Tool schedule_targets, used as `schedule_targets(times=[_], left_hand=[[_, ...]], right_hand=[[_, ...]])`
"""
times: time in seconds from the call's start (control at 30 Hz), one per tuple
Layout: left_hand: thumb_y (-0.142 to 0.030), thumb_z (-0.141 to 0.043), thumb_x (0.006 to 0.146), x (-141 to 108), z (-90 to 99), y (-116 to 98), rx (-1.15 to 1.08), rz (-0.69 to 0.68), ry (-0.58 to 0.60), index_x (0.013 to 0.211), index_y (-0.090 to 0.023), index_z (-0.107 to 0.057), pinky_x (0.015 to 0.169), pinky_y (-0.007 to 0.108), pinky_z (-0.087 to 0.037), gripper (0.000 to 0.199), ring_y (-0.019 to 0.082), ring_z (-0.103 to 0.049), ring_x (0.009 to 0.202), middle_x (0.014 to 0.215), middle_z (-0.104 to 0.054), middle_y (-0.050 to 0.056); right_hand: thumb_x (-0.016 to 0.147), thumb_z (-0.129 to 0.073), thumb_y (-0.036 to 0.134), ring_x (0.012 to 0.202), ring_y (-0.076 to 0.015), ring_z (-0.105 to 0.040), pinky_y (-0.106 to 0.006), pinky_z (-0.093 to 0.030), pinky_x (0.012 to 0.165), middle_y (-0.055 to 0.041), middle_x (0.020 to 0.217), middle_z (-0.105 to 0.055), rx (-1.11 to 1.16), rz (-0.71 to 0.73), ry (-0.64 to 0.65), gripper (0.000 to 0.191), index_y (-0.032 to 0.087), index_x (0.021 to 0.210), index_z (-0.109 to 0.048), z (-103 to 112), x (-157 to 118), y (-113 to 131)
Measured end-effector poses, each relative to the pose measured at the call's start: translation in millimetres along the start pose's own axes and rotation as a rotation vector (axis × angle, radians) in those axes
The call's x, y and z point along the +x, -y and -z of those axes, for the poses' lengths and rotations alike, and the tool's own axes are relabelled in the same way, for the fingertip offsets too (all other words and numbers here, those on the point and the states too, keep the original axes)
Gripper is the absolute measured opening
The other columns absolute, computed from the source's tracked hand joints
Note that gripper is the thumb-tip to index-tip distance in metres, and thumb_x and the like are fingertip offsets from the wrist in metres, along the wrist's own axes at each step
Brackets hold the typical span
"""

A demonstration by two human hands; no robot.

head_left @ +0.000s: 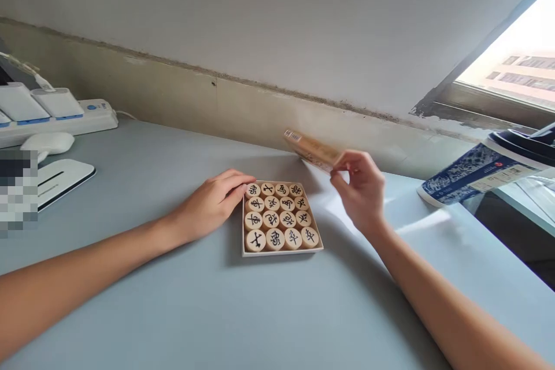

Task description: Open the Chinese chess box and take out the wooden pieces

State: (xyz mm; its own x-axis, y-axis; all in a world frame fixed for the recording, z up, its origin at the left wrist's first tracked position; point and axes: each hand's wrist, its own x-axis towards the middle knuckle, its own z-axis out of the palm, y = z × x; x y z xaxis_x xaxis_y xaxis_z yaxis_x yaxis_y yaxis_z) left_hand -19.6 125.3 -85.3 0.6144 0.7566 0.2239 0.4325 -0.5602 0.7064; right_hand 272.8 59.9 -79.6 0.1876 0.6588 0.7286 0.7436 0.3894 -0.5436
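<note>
Head: sunlit desk [173, 312], pale wall [260, 23]; right fingers [352, 158] pinch lid [313, 150]; left fingers [232, 178]: grip unclear.

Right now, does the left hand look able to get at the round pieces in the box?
Probably yes: the left hand is at the far left corner of the box, nothing covers the round pieces, and the right hand holds the tan cover aside.

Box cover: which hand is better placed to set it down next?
Probably the right hand: it pinches the cover, while the left hand is at the far left corner of the tray holding round pieces.
</note>
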Motion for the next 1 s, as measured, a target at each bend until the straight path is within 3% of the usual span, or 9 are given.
schedule_targets(times=[0.13, 0.27, 0.37, 0.47, 0.57, 0.73, 0.8, 1.0], left_hand=[[-0.04, -0.04, 0.099, -0.8, -0.8, -0.9, 0.016, -0.059, 0.058, 0.129, -0.021, -0.072, 0.11, 0.037, -0.055, 0.047, 0.026, -0.068, 0.121, 0.13, -0.072, 0.006], [-0.032, -0.039, 0.097, -1.4, -0.6, -2.5, 0.024, -0.072, 0.095, 0.13, -0.021, -0.072, 0.11, 0.036, -0.055, 0.048, 0.025, -0.067, 0.122, 0.132, -0.072, 0.005], [-0.04, -0.037, 0.101, -1.8, 1.1, -4.1, 0.025, -0.06, 0.112, 0.13, -0.021, -0.073, 0.11, 0.036, -0.056, 0.05, 0.025, -0.068, 0.122, 0.131, -0.072, 0.006], [-0.045, -0.039, 0.101, -2.4, 1.9, -5.0, 0.038, -0.049, 0.106, 0.133, -0.022, -0.071, 0.112, 0.041, -0.054, 0.051, 0.028, -0.066, 0.123, 0.131, -0.072, 0.007], [-0.047, -0.037, 0.102, -2.6, 1.4, -4.6, 0.046, -0.033, 0.1, 0.133, -0.024, -0.071, 0.111, 0.043, -0.054, 0.052, 0.029, -0.066, 0.121, 0.128, -0.071, 0.008], [-0.057, -0.048, 0.097, -2.3, 0.5, -4.7, 0.049, -0.018, 0.094, 0.133, -0.025, -0.072, 0.11, 0.046, -0.053, 0.054, 0.031, -0.065, 0.118, 0.121, -0.07, 0.008], [-0.055, -0.049, 0.097, -2.1, 0.5, -5.3, 0.044, -0.013, 0.092, 0.133, -0.026, -0.072, 0.108, 0.045, -0.054, 0.051, 0.03, -0.066, 0.115, 0.118, -0.071, 0.008], [-0.052, -0.047, 0.099, -1.1, 0.5, -5.5, 0.013, 0.0, 0.069, 0.127, -0.029, -0.075, 0.106, 0.042, -0.056, 0.047, 0.028, -0.07, 0.112, 0.117, -0.074, 0.007]], right_hand=[[0.086, -0.058, 0.015, 0.115, -0.0306, -0.067, -0.055, -0.054, 0.105, -0.0072, 0.104, -0.073, -0.148, 0.072, 0.215, 0.014, 0.027, 0.091, -0.065, -6.2, -11.4, -7.2], [0.093, -0.055, 0.018, 0.131, -0.0362, -0.06, -0.058, -0.056, 0.1, -0.013, 0.126, -0.068, -0.273, 0.051, 0.304, 0.015, 0.025, 0.091, -0.068, -9.5, -19.7, -18.2], [0.094, -0.05, 0.016, 0.125, -0.0354, -0.063, -0.053, -0.06, 0.093, -0.0155, 0.134, -0.064, -0.328, 0.012, 0.334, 0.022, 0.024, 0.094, -0.071, -9.8, -22.4, -22.3], [0.092, -0.045, 0.011, 0.108, -0.0289, -0.07, -0.047, -0.061, 0.088, -0.0142, 0.138, -0.063, -0.357, -0.022, 0.365, 0.033, 0.023, 0.091, -0.075, -8.9, -22.6, -20.9], [0.093, -0.043, 0.012, 0.102, -0.0282, -0.071, -0.05, -0.06, 0.091, -0.0135, 0.143, -0.061, -0.394, -0.069, 0.343, 0.036, 0.023, 0.091, -0.078, -7.6, -22.3, -17.5], [0.094, -0.044, 0.013, 0.091, -0.0255, -0.071, -0.046, -0.06, 0.085, -0.0139, 0.122, -0.069, -0.403, -0.117, 0.348, 0.036, 0.022, 0.091, -0.078, -7.9, -21.4, -15.6], [0.093, -0.043, 0.011, 0.095, -0.025, -0.072, -0.043, -0.06, 0.088, -0.013, 0.119, -0.07, -0.381, -0.106, 0.381, 0.037, 0.022, 0.093, -0.078, -9.0, -21.0, -15.5], [0.086, -0.045, 0.002, 0.111, -0.0265, -0.073, -0.041, -0.062, 0.09, -0.0142, 0.143, -0.066, -0.331, -0.049, 0.49, 0.044, 0.022, 0.109, -0.077, -10.3, -20.5, -9.4]])
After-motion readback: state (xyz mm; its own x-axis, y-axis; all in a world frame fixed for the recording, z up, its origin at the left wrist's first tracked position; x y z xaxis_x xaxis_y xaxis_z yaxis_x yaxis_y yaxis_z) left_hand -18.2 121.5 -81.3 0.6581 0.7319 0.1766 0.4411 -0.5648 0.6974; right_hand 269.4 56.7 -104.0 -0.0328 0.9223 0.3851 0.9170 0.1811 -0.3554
